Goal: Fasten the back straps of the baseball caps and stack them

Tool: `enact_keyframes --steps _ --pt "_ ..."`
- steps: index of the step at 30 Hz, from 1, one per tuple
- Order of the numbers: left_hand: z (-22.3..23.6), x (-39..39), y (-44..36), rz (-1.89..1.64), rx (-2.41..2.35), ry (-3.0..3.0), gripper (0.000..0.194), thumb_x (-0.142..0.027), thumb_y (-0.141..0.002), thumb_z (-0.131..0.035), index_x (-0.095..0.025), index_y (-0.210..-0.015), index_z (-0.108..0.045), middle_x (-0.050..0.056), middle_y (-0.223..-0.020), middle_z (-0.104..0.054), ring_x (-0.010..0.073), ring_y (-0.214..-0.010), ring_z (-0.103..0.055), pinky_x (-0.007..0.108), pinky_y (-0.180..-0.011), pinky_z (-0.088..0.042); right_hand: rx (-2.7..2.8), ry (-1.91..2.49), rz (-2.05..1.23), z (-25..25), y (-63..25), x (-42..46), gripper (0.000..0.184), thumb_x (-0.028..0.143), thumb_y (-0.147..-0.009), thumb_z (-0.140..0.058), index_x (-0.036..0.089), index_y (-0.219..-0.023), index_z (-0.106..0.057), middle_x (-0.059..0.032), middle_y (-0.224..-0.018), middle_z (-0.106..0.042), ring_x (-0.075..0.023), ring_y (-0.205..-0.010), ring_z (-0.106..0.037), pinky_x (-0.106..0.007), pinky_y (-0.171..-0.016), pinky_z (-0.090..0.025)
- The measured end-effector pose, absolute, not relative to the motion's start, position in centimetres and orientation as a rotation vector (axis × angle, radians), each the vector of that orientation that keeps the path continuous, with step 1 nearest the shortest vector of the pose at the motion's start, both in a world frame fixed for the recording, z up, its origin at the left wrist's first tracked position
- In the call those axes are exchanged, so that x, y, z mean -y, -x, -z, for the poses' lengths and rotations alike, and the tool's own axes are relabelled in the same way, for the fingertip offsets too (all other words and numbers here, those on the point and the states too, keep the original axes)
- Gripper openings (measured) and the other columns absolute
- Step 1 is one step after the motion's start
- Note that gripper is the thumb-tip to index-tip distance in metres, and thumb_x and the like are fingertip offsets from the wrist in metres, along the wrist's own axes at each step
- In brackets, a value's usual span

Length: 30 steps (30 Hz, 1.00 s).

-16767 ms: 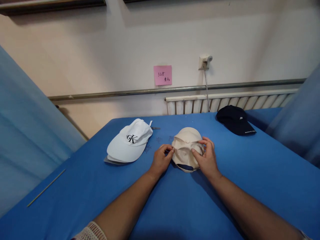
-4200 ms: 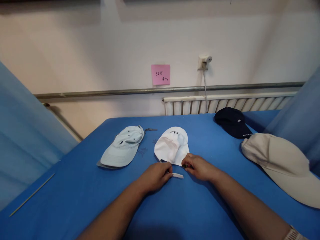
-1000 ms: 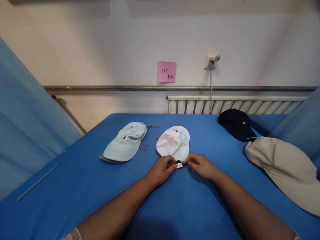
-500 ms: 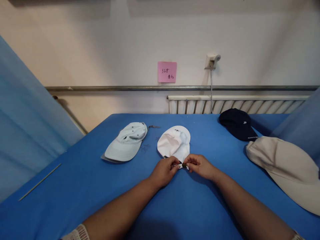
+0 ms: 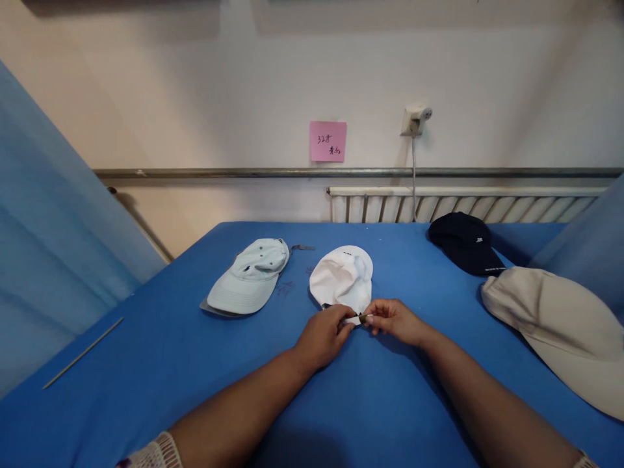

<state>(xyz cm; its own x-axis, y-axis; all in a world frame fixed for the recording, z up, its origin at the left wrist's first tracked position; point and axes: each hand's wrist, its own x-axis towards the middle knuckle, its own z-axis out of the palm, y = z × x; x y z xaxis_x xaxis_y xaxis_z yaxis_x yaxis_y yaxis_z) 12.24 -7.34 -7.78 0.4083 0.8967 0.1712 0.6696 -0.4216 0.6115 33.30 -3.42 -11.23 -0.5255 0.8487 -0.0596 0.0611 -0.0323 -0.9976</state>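
Observation:
A white cap (image 5: pixel 341 276) lies on the blue-covered table, its brim pointing away from me and its back toward me. My left hand (image 5: pixel 327 335) pinches the cap's white back strap (image 5: pixel 351 320) between thumb and fingers. From the other side, my right hand (image 5: pixel 394 322) pinches the strap by its small dark gold buckle (image 5: pixel 363 318). Both hands are closed, almost touching each other. The fingers partly hide the buckle, so how the strap runs through it cannot be made out.
To the left sits a pale mint cap (image 5: pixel 251 276) with a loose grey strap. A navy cap (image 5: pixel 463 242) and a large beige cap (image 5: pixel 560 331) lie at the right. A thin stick (image 5: pixel 82 353) rests near the left edge of the blue table (image 5: pixel 292 416).
My fingers have shifted on the strap, and more of its white band shows between the hands. The right fingers have tilted at the buckle. The caps stay in place.

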Motion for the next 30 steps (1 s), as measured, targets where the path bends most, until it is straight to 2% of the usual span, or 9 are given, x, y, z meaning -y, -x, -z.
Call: enact_keyframes --steps 5,8,11,15,30 --pt "7.1 7.9 -12.3 -0.825 -1.285 -2.424 0.017 -0.02 -0.091 -0.048 -0.02 -0.106 -0.057 0.005 -0.1 -0.063 0.0176 -0.092 -0.058 0.03 -0.081 -0.044 1.523 0.981 -1.681 10.4 -33.5 3.4 0.037 0.051 -0.072 -0.07 0.015 -0.076 -0.062 -0.0037 -0.072 -0.067 -0.0093 -0.053 -0.056 -0.022 -0.049 -0.036" --pt "6.7 7.8 -12.3 -0.835 -1.295 -2.558 0.019 -0.022 -0.088 -0.054 -0.021 -0.107 -0.057 0.006 -0.104 -0.062 0.0206 -0.098 -0.055 0.035 -0.087 -0.042 1.478 0.96 -1.701 10.3 -33.1 3.7 0.036 0.051 -0.073 -0.069 0.015 -0.076 -0.063 -0.0039 -0.07 -0.067 -0.009 -0.052 -0.055 -0.022 -0.048 -0.035" --pt "6.7 7.6 -12.5 -0.767 -1.326 -2.649 0.022 -0.028 -0.085 -0.061 -0.022 -0.106 -0.059 0.006 -0.106 -0.062 0.0225 -0.096 -0.054 0.038 -0.085 -0.04 1.449 0.945 -1.72 10.4 -32.5 4.0 0.036 0.051 -0.075 -0.068 0.015 -0.077 -0.064 -0.0038 -0.068 -0.066 -0.0091 -0.052 -0.054 -0.022 -0.049 -0.036" --pt "7.0 7.3 -12.8 -0.739 -1.287 -2.728 0.019 -0.032 -0.087 -0.06 -0.022 -0.103 -0.061 0.005 -0.103 -0.064 0.0218 -0.096 -0.054 0.039 -0.087 -0.036 1.441 0.957 -1.719 10.4 -32.0 4.3 0.037 0.051 -0.076 -0.065 0.014 -0.076 -0.064 -0.0017 -0.06 -0.063 -0.0093 -0.05 -0.054 -0.023 -0.049 -0.036" --pt "7.2 7.2 -12.9 -0.65 -1.309 -2.817 0.014 -0.025 -0.09 -0.052 -0.021 -0.098 -0.063 0.004 -0.096 -0.064 0.0204 -0.09 -0.052 0.04 -0.087 -0.034 1.302 1.031 -1.757 9.8 -31.3 4.9 0.036 0.049 -0.071 -0.07 0.016 -0.071 -0.056 0.0015 -0.058 -0.061 -0.0071 -0.043 -0.051 -0.02 -0.042 -0.034"
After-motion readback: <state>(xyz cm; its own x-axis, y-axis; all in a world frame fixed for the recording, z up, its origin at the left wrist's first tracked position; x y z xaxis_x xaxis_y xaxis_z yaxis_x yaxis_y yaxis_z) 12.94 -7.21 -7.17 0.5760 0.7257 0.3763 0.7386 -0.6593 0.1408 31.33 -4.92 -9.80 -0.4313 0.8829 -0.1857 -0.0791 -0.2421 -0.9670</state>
